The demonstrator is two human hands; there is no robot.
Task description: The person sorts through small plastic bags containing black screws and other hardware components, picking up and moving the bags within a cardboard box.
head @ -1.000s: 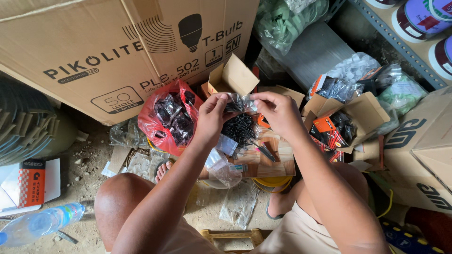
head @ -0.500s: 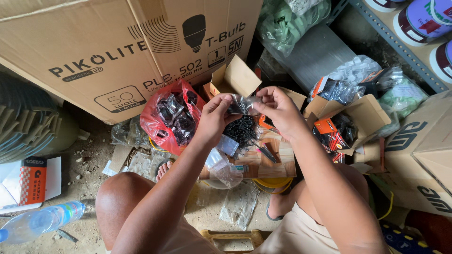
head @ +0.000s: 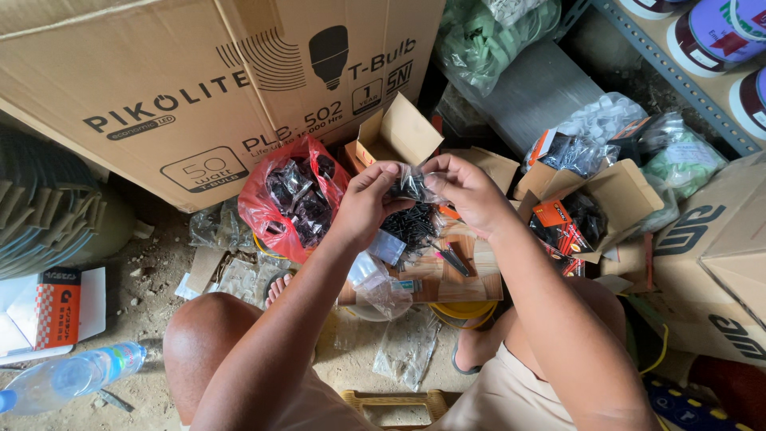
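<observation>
Item: small clear plastic bag of black screws (head: 412, 185), held between both hands above the loose pile of black screws (head: 407, 222) on the wooden board (head: 447, 275)
Left hand (head: 365, 199): fingertips pinching the bag's left edge
Right hand (head: 469, 191): thumb and fingers pinching its right edge
Relation: bag spans directly between the 2 hands, long axis left-right, both equally near
Look: crinkled, glossy, dark contents bunched low
Adjacent: red plastic bag (head: 291, 199), left
</observation>
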